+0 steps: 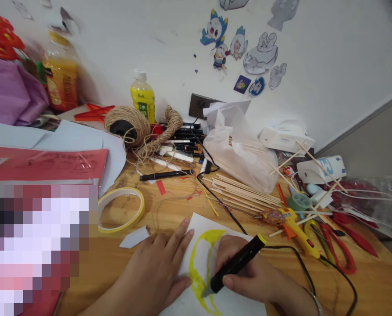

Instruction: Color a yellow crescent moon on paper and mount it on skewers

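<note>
My right hand point(248, 274) is closed around a black marker point(237, 263) with a yellow end, its tip touching a white sheet of paper point(201, 239) where a thick yellow curved shape point(199, 259) is drawn. My left hand point(158, 267) lies flat with fingers stretched out, pressing on the left edge of that paper. Both hands are near the front edge of a wooden table point(169, 206).
A yellow tape roll point(121, 210), twine spool point(126, 125), black pens point(183, 136), a white plastic bag point(237, 149), wooden sticks point(245, 191), a yellow glue gun point(296, 228), red scissors point(337, 245), a black cable point(222, 199) and bottles point(143, 94) crowd the table. Red paper point(44, 164) lies left.
</note>
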`<action>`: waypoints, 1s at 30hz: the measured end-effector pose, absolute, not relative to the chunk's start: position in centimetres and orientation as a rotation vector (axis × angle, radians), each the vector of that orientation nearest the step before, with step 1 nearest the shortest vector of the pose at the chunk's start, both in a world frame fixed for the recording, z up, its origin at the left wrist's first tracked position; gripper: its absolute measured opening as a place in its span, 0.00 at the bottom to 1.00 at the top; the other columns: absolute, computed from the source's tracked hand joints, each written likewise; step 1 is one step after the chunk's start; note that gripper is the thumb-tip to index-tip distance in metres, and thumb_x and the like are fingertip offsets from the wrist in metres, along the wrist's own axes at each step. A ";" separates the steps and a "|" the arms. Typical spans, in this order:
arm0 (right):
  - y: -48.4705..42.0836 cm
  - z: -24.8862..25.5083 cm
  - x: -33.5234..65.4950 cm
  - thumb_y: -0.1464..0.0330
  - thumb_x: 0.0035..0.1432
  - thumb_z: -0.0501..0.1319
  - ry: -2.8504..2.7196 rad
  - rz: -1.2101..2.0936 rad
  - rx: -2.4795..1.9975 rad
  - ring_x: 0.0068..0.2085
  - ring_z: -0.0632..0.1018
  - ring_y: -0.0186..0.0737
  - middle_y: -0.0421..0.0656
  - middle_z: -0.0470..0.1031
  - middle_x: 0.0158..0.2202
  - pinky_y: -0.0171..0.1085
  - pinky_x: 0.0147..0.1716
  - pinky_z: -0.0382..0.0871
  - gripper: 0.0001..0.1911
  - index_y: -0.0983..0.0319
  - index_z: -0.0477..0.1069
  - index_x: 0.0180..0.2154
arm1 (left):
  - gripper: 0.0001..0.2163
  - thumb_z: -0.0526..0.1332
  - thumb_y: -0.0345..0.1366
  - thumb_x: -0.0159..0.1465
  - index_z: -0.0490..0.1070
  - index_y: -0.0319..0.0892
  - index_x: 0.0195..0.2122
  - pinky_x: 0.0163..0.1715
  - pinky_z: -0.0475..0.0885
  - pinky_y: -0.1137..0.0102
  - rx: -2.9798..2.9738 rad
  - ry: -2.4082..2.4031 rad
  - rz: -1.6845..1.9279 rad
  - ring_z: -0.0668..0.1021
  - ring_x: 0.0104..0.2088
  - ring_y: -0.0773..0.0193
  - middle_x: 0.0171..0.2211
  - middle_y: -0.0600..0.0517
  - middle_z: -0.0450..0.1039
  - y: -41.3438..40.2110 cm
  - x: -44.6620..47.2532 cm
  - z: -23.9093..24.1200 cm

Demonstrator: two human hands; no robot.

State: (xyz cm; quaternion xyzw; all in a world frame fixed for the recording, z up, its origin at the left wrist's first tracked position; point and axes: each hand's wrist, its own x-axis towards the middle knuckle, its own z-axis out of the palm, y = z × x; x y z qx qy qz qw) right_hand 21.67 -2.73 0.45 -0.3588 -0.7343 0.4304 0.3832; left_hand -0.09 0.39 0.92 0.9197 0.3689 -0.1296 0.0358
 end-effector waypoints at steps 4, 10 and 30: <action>-2.7 0.5 21.6 0.54 0.61 0.58 -1.868 1.096 -0.916 0.28 0.71 0.37 0.42 0.73 0.25 0.36 0.30 0.65 0.18 0.62 0.73 0.30 | 0.31 0.58 0.38 0.60 0.54 0.44 0.65 0.42 0.73 0.55 2.823 1.143 -0.424 0.75 0.46 0.49 0.68 0.41 0.43 0.3 -0.1 0.8; -2.7 0.5 21.6 0.54 0.61 0.57 -1.876 1.105 -0.912 0.28 0.72 0.38 0.42 0.73 0.26 0.36 0.30 0.66 0.18 0.61 0.73 0.31 | 0.30 0.57 0.38 0.62 0.53 0.43 0.65 0.42 0.74 0.56 2.818 1.117 -0.500 0.75 0.46 0.48 0.67 0.40 0.44 0.5 0.1 1.4; -3.0 0.2 22.1 0.56 0.61 0.60 -1.795 1.135 -0.988 0.29 0.72 0.36 0.43 0.72 0.27 0.35 0.30 0.65 0.16 0.63 0.74 0.32 | 0.29 0.57 0.39 0.63 0.53 0.42 0.65 0.42 0.74 0.56 2.822 1.104 -0.479 0.75 0.46 0.49 0.67 0.41 0.44 0.5 0.0 1.5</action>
